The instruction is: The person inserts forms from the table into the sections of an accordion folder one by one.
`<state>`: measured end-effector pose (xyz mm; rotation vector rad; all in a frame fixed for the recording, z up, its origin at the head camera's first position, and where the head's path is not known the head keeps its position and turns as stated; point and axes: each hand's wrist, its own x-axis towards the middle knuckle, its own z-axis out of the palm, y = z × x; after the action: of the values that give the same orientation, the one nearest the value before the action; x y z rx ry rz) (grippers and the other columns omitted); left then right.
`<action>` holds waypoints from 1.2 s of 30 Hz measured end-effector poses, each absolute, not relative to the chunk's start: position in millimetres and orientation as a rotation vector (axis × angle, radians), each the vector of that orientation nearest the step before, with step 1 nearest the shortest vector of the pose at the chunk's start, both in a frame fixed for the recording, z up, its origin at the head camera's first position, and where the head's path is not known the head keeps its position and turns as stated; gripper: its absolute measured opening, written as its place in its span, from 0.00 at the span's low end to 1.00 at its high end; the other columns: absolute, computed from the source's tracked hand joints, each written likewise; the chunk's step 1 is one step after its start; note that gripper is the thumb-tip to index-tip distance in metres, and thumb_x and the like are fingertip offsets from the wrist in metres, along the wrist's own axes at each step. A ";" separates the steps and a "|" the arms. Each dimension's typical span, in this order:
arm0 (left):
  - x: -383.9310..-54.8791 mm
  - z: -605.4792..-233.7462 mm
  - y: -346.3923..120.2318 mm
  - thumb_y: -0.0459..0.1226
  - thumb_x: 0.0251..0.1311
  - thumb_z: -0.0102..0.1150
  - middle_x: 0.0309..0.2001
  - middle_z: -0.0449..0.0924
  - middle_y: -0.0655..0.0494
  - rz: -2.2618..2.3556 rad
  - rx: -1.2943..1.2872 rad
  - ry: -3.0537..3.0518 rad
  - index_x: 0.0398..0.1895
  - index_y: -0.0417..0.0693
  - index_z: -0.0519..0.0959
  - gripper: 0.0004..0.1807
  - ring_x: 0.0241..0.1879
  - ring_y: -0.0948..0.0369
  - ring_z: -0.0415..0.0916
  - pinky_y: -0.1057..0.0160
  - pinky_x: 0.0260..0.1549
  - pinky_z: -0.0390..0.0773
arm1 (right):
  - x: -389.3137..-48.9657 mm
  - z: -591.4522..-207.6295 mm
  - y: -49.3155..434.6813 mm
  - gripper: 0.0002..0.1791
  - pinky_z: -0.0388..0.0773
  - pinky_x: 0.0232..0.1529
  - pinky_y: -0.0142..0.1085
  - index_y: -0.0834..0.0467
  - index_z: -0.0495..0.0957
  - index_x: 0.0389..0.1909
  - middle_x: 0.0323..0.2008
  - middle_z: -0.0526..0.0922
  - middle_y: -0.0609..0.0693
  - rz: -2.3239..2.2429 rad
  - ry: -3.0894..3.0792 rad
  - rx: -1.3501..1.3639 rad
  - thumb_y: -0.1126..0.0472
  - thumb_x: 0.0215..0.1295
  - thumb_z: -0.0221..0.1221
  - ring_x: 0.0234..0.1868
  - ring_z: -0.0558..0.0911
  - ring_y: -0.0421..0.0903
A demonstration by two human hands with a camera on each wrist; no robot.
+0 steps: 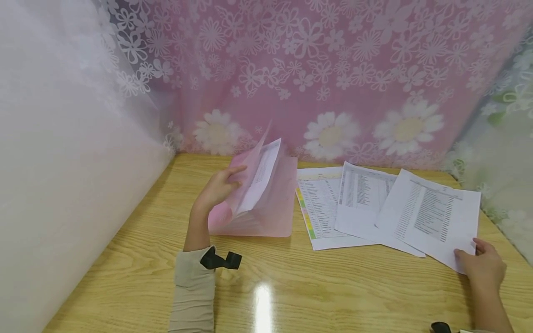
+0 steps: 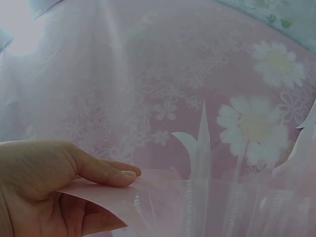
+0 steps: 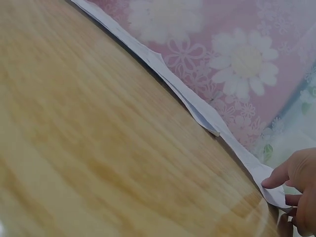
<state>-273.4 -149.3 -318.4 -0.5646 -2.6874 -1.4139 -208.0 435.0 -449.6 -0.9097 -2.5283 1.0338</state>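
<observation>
A pink translucent folder point(image 1: 279, 203) lies spread on the wooden table, with white printed sheets point(image 1: 263, 175) standing up inside it. My left hand point(image 1: 218, 187) pinches the folder's raised cover between thumb and fingers; in the left wrist view the thumb lies on top of the pink plastic point(image 2: 153, 190). Off to the right, my right hand point(image 1: 485, 263) pinches the lower right corner of a printed sheet point(image 1: 433, 217). That sheet overlaps a second printed page point(image 1: 362, 199), which in turn covers part of a page with a coloured left edge point(image 1: 320, 208).
The wooden table point(image 1: 291, 282) reaches back to a pink curtain point(image 1: 308, 69) with white flowers. A pale sheet wall point(image 1: 75, 138) closes off the left side, and a flowered curtain point(image 1: 508, 175) hangs at the right. Black straps sit at both wrists.
</observation>
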 end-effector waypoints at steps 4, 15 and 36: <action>-272.7 -318.7 -149.4 0.26 0.60 0.46 0.62 0.65 0.48 -1.412 -0.563 -2.683 0.63 0.40 0.67 0.25 0.39 0.54 0.66 0.59 0.40 0.64 | -206.7 -449.0 433.9 0.33 0.62 0.51 0.50 0.71 0.57 0.64 0.58 0.63 0.71 1.024 -2.511 -0.914 0.62 0.59 0.53 0.55 0.63 0.65; -273.1 -319.7 -149.1 0.26 0.61 0.46 0.62 0.65 0.48 -1.438 -0.547 -2.686 0.63 0.41 0.67 0.25 0.27 0.57 0.63 0.60 0.37 0.65 | -203.3 -448.5 434.8 0.11 0.61 0.24 0.21 0.35 0.74 0.23 0.13 0.66 0.21 1.311 -2.203 -0.896 0.57 0.57 0.57 0.19 0.66 0.23; -273.4 -317.2 -148.8 0.25 0.60 0.46 0.62 0.65 0.48 -1.468 -0.560 -2.673 0.63 0.39 0.67 0.25 0.46 0.54 0.65 0.59 0.40 0.64 | -220.1 -447.4 439.3 0.29 0.63 0.37 0.26 0.61 0.67 0.62 0.37 0.73 0.38 1.265 -2.370 -0.929 0.53 0.61 0.53 0.56 0.65 0.49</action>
<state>-273.4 -148.8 -317.2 -0.5600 -2.6730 -1.4683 -220.1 439.3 -447.4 -0.9288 -2.3695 1.2647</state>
